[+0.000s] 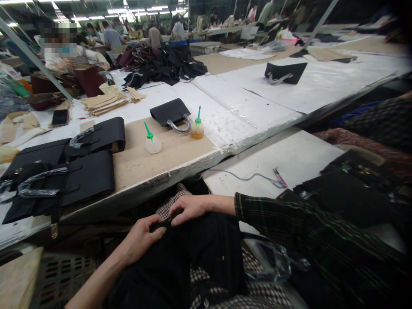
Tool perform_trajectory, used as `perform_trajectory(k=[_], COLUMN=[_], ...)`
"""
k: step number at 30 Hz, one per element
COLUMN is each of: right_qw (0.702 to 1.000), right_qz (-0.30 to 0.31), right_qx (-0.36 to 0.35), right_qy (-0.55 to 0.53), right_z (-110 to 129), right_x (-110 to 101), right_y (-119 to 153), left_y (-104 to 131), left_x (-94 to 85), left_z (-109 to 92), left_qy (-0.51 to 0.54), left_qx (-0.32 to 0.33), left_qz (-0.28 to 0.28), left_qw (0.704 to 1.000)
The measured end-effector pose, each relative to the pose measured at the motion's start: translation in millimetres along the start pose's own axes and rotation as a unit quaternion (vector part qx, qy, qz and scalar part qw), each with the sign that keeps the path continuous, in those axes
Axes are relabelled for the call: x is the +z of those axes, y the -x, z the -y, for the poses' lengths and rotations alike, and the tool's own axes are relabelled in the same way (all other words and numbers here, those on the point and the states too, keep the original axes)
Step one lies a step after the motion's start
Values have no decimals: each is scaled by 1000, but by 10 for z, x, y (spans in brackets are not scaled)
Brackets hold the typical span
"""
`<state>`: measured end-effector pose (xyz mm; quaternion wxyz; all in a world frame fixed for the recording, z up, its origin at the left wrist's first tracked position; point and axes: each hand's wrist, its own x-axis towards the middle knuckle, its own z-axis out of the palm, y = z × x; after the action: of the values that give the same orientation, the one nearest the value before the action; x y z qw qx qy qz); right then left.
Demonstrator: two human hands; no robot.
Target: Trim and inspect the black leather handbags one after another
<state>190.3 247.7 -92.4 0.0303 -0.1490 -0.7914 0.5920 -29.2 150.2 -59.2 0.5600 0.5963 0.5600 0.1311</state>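
Note:
A black handbag piece (212, 244) lies across my lap, over a checked apron (257, 296). Thumb and fingers of my left hand (143, 238) pinch its far edge. Close beside it, my right hand (191, 209) grips the same edge, its thumb pressed on top. A small gold mark (220, 258) shows on the dark material. Near my right forearm, a handle wrapped in clear plastic (273, 262) lies by the bag; where it joins is hard to make out. The fabric between my fingertips is mostly hidden.
Black handbags (88, 176) lie on the long table at left. Two squeeze bottles, one clear (153, 144) and one amber (197, 129), stand near another black bag (170, 112). Small snips (280, 177) and a cable rest on the white side table (244, 171). A plastic crate (61, 274) sits below left.

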Motion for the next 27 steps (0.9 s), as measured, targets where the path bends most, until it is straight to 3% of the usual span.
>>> perform_trajectory(k=[6, 14, 21, 27], right_qw=[998, 997, 997, 999], right_qz=[-23, -45, -55, -37], right_qx=[-17, 5, 13, 28], right_qy=[49, 59, 45, 9], right_z=[49, 85, 82, 73], right_x=[26, 51, 91, 77], right_y=[4, 6, 25, 19], left_y=[16, -42, -140, -209], left_x=[10, 8, 80, 129], left_z=[-56, -100, -106, -25], left_qy=[-38, -26, 84, 109], left_qx=[27, 34, -38, -32], left_qz=[-25, -16, -15, -24], left_qw=[999, 999, 996, 993])
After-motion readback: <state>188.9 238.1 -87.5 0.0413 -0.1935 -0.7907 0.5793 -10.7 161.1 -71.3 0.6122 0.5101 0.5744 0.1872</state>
